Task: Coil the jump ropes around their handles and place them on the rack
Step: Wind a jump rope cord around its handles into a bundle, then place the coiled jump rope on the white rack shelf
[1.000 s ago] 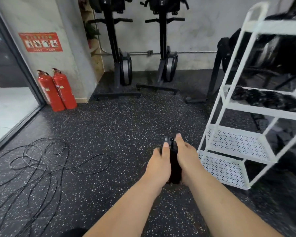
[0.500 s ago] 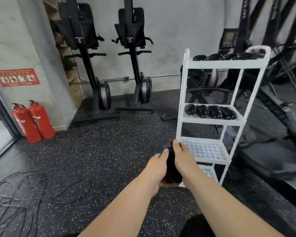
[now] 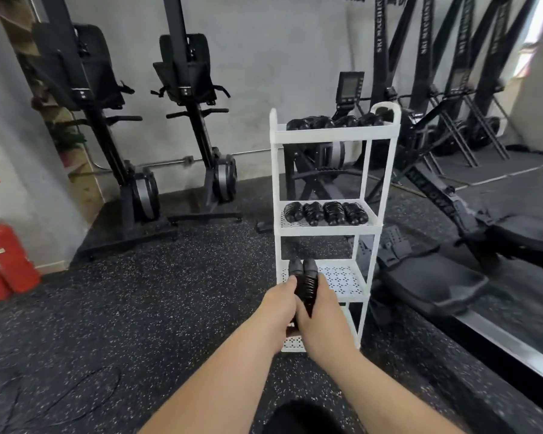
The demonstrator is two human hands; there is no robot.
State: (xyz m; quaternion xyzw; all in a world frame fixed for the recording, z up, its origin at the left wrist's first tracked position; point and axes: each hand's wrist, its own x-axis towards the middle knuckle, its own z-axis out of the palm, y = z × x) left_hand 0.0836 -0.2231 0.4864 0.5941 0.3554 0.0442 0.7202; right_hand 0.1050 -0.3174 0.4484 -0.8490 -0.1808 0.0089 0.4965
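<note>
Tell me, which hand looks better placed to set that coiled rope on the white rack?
Probably the right hand. Both it and the left hand grip the coiled jump rope, but the bare shelf of the rack lies on the right hand's side.

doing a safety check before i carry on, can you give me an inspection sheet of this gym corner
surface: speckled black rubber floor
job's things: white rack, coiled jump ropes on its top shelf and four more on the second; held jump rope, coiled, before the third shelf
clutter: nothing seen
hands: left hand and right hand both grip the held jump rope
cables: faint loose cords on the floor, lower left
surroundings: two upright rowing machines, red fire extinguishers, ski machines
</note>
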